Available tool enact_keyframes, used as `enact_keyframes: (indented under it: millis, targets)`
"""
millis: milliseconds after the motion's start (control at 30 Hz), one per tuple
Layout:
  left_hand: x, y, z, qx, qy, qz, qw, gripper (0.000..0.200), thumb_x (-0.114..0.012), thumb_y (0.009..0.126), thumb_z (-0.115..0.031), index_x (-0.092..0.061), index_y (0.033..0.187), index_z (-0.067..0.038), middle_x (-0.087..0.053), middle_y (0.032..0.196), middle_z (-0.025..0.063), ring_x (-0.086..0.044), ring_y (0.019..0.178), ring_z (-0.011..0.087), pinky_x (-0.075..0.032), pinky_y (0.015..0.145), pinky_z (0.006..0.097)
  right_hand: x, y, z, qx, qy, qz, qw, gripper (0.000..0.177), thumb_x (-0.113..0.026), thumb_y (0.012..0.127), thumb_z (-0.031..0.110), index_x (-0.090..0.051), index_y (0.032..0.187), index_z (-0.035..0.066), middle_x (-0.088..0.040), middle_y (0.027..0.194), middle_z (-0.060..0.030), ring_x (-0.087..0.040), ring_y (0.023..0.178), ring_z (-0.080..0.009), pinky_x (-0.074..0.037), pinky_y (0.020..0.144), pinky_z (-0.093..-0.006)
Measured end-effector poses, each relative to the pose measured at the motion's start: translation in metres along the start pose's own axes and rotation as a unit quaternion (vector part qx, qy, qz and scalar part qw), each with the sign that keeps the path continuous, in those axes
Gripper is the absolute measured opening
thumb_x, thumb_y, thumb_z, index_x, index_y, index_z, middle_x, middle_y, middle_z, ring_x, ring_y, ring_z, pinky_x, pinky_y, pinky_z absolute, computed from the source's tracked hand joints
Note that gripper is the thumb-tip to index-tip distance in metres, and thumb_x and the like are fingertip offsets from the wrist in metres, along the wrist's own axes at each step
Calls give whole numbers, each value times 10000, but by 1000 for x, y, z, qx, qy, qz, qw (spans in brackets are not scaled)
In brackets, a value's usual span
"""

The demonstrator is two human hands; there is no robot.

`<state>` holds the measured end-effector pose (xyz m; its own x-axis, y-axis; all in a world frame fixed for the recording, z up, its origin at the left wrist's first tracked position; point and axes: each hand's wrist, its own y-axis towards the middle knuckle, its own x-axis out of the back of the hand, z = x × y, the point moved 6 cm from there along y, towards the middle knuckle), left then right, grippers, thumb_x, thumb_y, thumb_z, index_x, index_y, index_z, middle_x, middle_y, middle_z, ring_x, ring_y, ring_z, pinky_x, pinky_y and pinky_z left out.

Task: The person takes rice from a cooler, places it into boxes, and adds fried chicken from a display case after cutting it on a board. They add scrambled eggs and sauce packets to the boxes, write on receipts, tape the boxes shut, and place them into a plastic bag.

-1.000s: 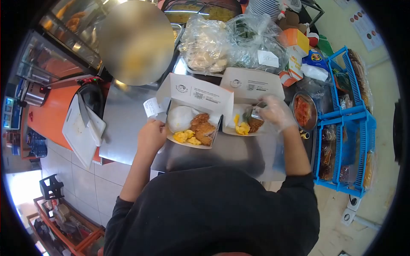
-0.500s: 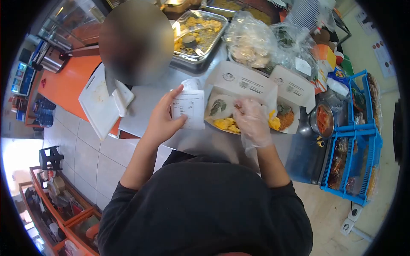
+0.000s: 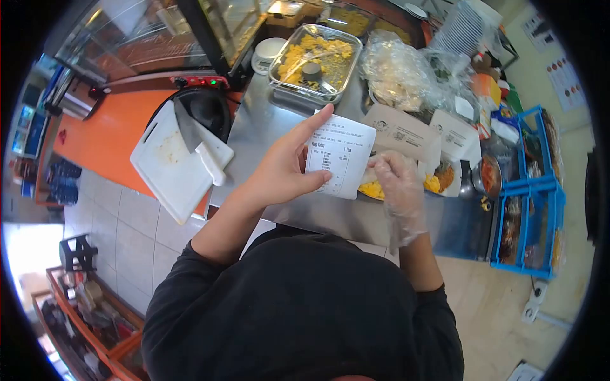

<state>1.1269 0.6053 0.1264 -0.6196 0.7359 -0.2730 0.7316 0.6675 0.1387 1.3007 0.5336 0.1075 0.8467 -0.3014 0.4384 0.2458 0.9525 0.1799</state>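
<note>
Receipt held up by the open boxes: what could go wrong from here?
1. The receipt, pinched in the left hand, blocks the view of the box where the gloved right hand works; food might be misplaced.
2. It hangs near the food and could get greasy.
3. The cutting board seems to overhang the counter with a knife on it; a bump might tip it.

My left hand (image 3: 279,171) has raised the receipt (image 3: 338,155) from low by the bench (image 3: 260,127) up before the near meal box (image 3: 373,189). My gloved right hand (image 3: 395,181) has moved from the far box (image 3: 445,179) to beside the receipt.
</note>
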Motion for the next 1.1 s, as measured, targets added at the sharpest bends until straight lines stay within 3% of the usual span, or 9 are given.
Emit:
enact_keyframes:
  millis: [33, 133, 333, 500, 600, 733, 933, 1033, 1100]
  targets:
    - [-1, 3, 2, 3, 2, 17, 1000, 865, -581, 685, 117, -156, 1427, -19, -386, 1314, 104, -413, 1181, 146, -352, 958, 267, 0, -2, 9, -34, 117, 1, 993, 188, -591, 804, 175, -636, 857, 0, -599, 699, -118, -569, 656, -187, -445, 605, -323]
    - [-10, 12, 7, 4, 16, 77, 997, 873, -574, 687, 122, -147, 1432, -37, -384, 1315, 100, -421, 1171, 144, -357, 950, 262, -5, -7, 16, -47, 51, 10, 998, 158, -586, 810, 137, -626, 848, -11, -605, 676, -95, -544, 633, -108, -429, 570, -275]
    - [-36, 6, 9, -24, 61, 181, 981, 881, -572, 690, 115, -146, 1437, -75, -366, 1335, 119, -411, 1181, 166, -359, 952, 276, 4, -22, 36, -73, 292, -215, 929, 93, -581, 818, 47, -624, 867, -21, -601, 736, -34, -511, 661, -65, -429, 583, -235]
    - [-40, 3, 4, -22, 64, 168, 983, 859, -594, 691, 71, -181, 1430, -74, -394, 1326, 160, -404, 1203, 214, -361, 965, 307, 16, -23, 31, -53, 210, -172, 961, 110, -578, 840, 57, -609, 907, -24, -598, 788, -19, -507, 699, -54, -431, 622, -215]
    - [-43, 5, 2, -13, 96, 180, 979, 875, -579, 715, 130, -130, 1438, -73, -333, 1363, 115, -388, 1214, 160, -369, 962, 292, 19, -18, 26, -60, 211, -166, 961, 118, -582, 838, 58, -607, 920, -23, -596, 785, -19, -506, 698, -51, -429, 621, -211]
    - [-47, 11, 11, -18, 76, 142, 987, 823, -601, 705, 82, -222, 1420, -67, -441, 1287, 151, -455, 1146, 190, -385, 938, 295, 25, -12, 20, -81, 239, -132, 959, 121, -574, 842, 72, -609, 921, -14, -590, 789, -13, -502, 715, -53, -423, 637, -208]
    - [-53, 18, 18, 5, 105, 94, 990, 798, -593, 717, 101, -246, 1416, -65, -465, 1257, 119, -480, 1071, 141, -408, 890, 262, 79, -7, -14, -74, 68, -194, 976, 197, -558, 874, 171, -598, 957, -3, -577, 879, -14, -512, 772, -78, -425, 712, -231]
    - [-58, 21, 16, 13, 84, 69, 994, 803, -588, 720, 107, -236, 1420, -64, -459, 1260, 112, -467, 1077, 127, -402, 889, 254, 121, 4, -85, -97, -21, -215, 972, 174, -576, 847, 164, -608, 926, 13, -581, 886, -40, -539, 743, -113, -435, 695, -253]
    - [-62, 22, 13, 20, 51, 52, 997, 804, -580, 723, 115, -227, 1423, -65, -454, 1267, 111, -460, 1089, 123, -394, 896, 251, 136, 2, -126, -27, -258, -212, 942, 171, -584, 827, 158, -604, 913, 11, -582, 846, -68, -555, 718, -155, -446, 682, -276]
